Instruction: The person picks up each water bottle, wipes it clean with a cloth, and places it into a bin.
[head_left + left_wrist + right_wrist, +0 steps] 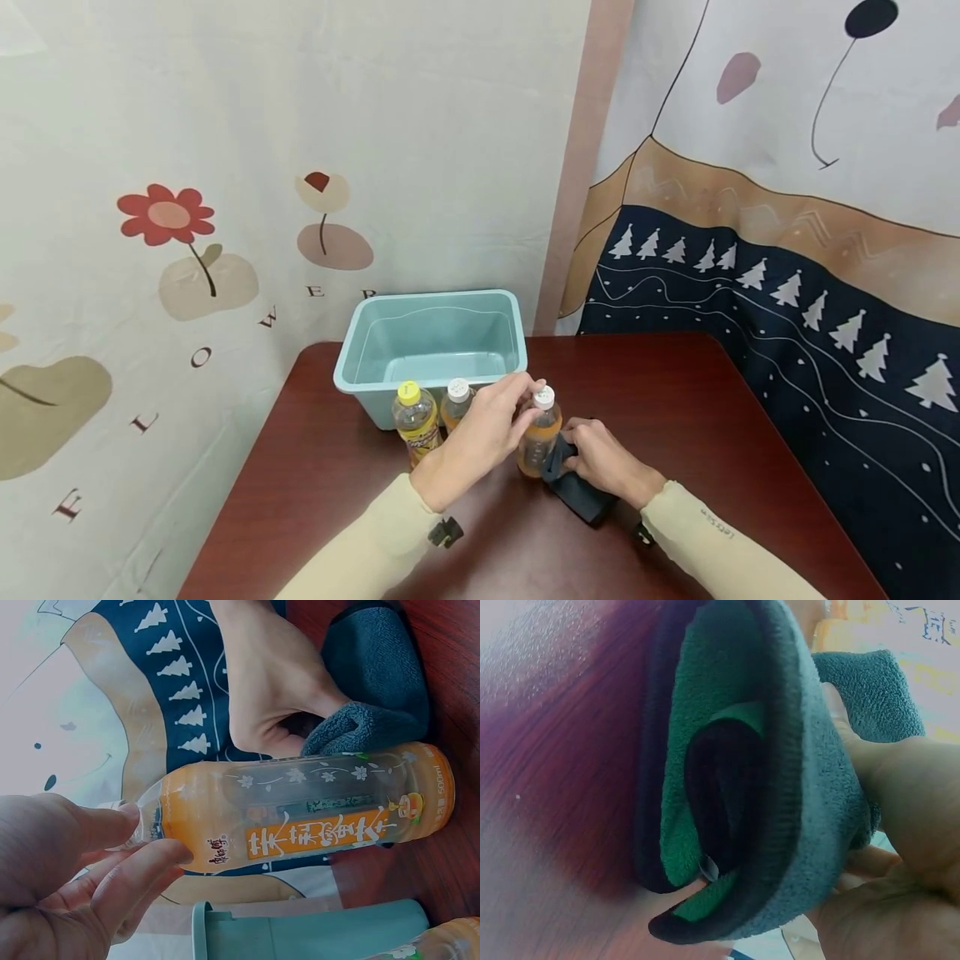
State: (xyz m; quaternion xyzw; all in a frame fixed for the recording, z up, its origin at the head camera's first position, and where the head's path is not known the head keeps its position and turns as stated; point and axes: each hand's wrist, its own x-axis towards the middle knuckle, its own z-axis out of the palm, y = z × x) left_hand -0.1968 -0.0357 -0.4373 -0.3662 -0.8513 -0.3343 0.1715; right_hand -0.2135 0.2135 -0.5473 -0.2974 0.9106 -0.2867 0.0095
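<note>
My left hand [476, 433] pinches the neck of a tea bottle [535, 446] just under its white cap, thumb on one side and fingers on the other. The bottle stands upright on the table, and its orange label with white characters shows in the left wrist view. My right hand [606, 460] grips a dark grey-green cloth [583, 498] and holds a bunched part of it against the bottle's lower side. In the right wrist view the folded cloth [802, 795] curls over, its green inner face and black hem showing.
A light blue plastic tub [431, 386] stands at the back of the dark red table [622, 375]. Before it are a yellow-capped bottle [418, 423] and a white-capped bottle [455, 404], partly behind my left hand. Printed fabric [450, 125] hangs behind the table.
</note>
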